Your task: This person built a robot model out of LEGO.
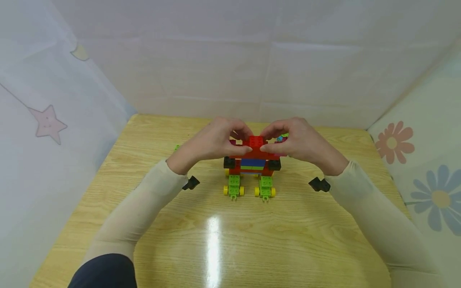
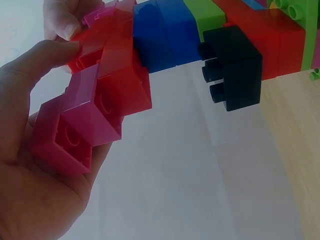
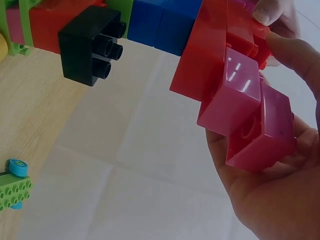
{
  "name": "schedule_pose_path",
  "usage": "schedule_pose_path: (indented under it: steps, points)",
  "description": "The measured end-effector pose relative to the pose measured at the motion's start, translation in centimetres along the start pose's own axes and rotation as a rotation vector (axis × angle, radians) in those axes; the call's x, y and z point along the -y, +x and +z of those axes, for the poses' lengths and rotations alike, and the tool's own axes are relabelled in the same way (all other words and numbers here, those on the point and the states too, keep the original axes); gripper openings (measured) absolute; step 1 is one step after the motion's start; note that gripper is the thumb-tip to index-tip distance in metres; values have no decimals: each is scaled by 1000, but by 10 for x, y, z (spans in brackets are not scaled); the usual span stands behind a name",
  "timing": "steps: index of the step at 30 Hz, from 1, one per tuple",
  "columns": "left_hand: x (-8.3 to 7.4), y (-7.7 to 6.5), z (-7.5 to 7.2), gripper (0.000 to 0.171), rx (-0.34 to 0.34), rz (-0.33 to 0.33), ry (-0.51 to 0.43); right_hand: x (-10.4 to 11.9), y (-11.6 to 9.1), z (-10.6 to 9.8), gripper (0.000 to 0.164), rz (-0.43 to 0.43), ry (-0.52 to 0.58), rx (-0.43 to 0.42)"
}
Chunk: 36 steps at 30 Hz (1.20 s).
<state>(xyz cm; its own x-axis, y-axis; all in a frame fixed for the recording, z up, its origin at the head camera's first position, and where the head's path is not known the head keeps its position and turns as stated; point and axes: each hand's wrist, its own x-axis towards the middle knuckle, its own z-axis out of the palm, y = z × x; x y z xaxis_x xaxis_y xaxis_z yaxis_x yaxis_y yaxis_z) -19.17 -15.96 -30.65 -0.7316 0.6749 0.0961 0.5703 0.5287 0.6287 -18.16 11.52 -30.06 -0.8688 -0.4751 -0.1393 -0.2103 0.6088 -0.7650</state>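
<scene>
A toy-brick build stands on the wooden table in the head view, with a red brick [image 1: 256, 141] at its top. My left hand [image 1: 216, 140] pinches this red brick from the left, thumb in front and fingers behind. From the other side my right hand [image 1: 300, 142] pinches it too. Stepped pink bricks [image 2: 90, 110] sit over the left palm, and more pink bricks [image 3: 265, 130] over the right palm. Below come blue bricks [image 1: 253, 162], a black brick [image 1: 229, 162] on each side, and green wheeled bases [image 1: 234, 186] with yellow wheels.
A green brick piece with blue wheels [image 3: 15, 190] lies on the table beside the build. Behind the left forearm a bit of green [image 1: 177, 147] shows. A pale cloth wall [image 1: 252, 80] stands behind the table [image 1: 281, 240]. Black wrist-worn parts [image 1: 319, 185] hang at both cuffs.
</scene>
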Motion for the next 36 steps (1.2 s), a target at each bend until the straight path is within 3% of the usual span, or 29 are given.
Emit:
schedule_pose_path:
  steps: [9,15,18,21,27,32,36]
  points:
    - [0,0,0,25,2,19,6,1,-2,-1,31,-9,-23,6]
    - [13,-11,-2,33,22,9,-132,4,-4,-1,33,-29,-38,5]
    - [27,-20,-8,39,26,-22,-190,4,-4,-1,34,-23,-35,7]
    - [46,-33,-15,41,0,-42,-186,3,-4,-1,35,-20,-42,6]
    - [89,-63,-22,42,-98,-95,-253,2,-4,-2,36,-28,-62,11]
    - [123,-83,-19,40,-173,-259,-167,2,-4,-2,36,-32,-64,15]
    - [148,-95,-14,43,-187,-363,-99,1,-5,-3,36,-30,-68,12]
